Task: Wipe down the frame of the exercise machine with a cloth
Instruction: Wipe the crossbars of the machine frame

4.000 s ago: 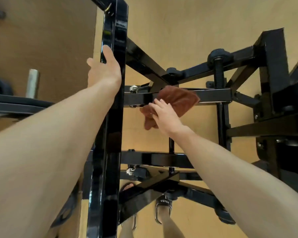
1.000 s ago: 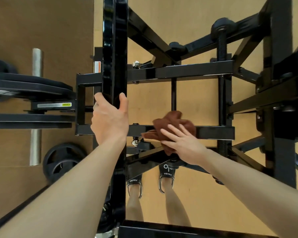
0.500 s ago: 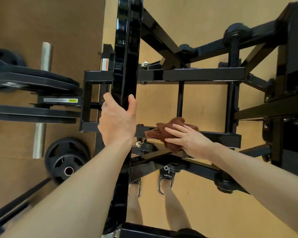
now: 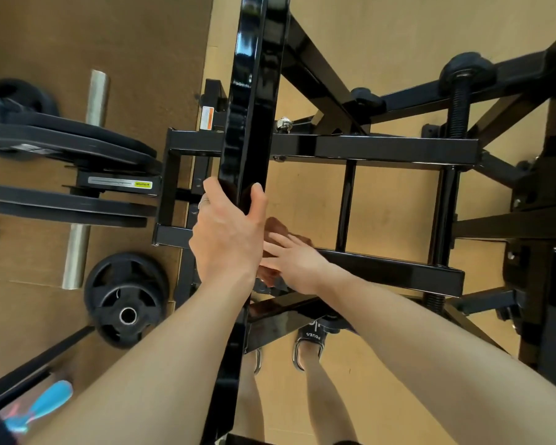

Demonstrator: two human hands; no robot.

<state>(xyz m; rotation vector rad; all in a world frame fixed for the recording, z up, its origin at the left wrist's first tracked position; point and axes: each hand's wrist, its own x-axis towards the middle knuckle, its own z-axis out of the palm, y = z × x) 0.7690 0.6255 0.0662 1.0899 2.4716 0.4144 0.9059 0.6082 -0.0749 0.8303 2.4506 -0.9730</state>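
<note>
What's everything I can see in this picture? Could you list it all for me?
exercise machine frame: one, glossy black, centre and right
cloth: one, brown, on the lower crossbar, mostly hidden by the hands
weight plates: several, black; one flat on the floor lower left, others on a peg at left
steel peg: one, silver, left
blue object: one, bottom left, too blurred to identify
sandals: two, black, on the person's feet
left hand: grips the upright bar
right hand: fingers straight, presses the cloth

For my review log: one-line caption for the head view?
Left hand grips upright post; right hand presses brown cloth on lower crossbar.
</note>
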